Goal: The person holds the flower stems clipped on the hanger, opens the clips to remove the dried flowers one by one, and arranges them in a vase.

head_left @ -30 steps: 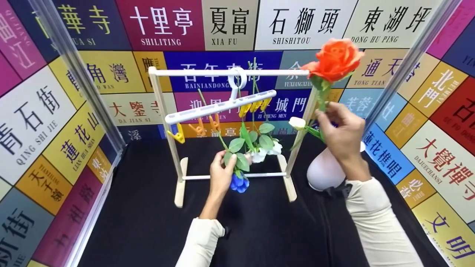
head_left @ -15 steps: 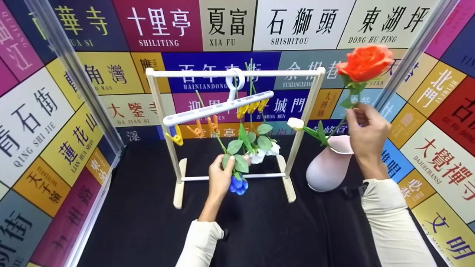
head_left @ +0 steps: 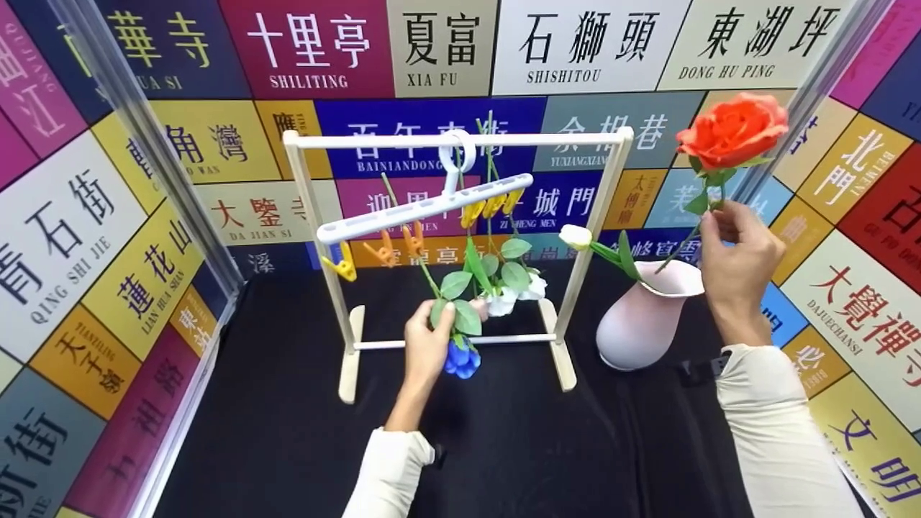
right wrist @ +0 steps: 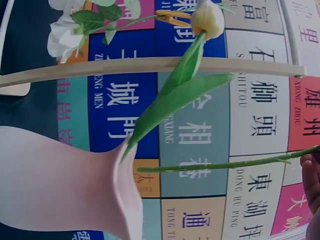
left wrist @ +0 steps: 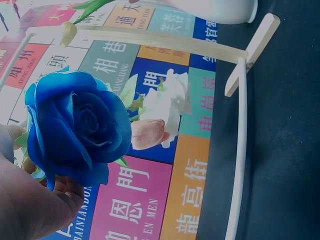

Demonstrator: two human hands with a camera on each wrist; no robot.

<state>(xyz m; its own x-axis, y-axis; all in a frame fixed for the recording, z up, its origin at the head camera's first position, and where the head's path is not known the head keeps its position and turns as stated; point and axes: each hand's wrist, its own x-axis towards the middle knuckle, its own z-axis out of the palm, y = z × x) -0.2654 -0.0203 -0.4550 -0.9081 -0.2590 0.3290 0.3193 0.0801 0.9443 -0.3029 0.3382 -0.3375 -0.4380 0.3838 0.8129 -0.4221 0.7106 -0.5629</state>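
My left hand point(head_left: 427, 334) grips the stem and leaves of a blue rose point(head_left: 461, 358) that hangs head down; its stem runs up by an orange clip on the hanger point(head_left: 424, 208). The bloom fills much of the left wrist view, with curled fingers point(left wrist: 67, 192) behind it. My right hand point(head_left: 741, 262) pinches the upper stem of an upright orange-red rose point(head_left: 735, 129). In the right wrist view, the lower end of that stem point(right wrist: 215, 165) is right at the rim of the pinkish-white vase point(right wrist: 65, 185). A white tulip point(head_left: 575, 237) leans leftward out of the vase.
The tilted white hanger hangs from a wooden rack point(head_left: 601, 208) with orange and yellow clips point(head_left: 342, 262). White flowers point(head_left: 504, 298) and a pink tulip point(left wrist: 147, 134) hang head down at its right side. Black cloth point(head_left: 532, 446) covers the table; lettered panels stand behind.
My right hand has moved rightward with the orange-red rose, from in front of the vase to its right, uncovering the vase mouth. The left hand keeps its hold on the blue rose.
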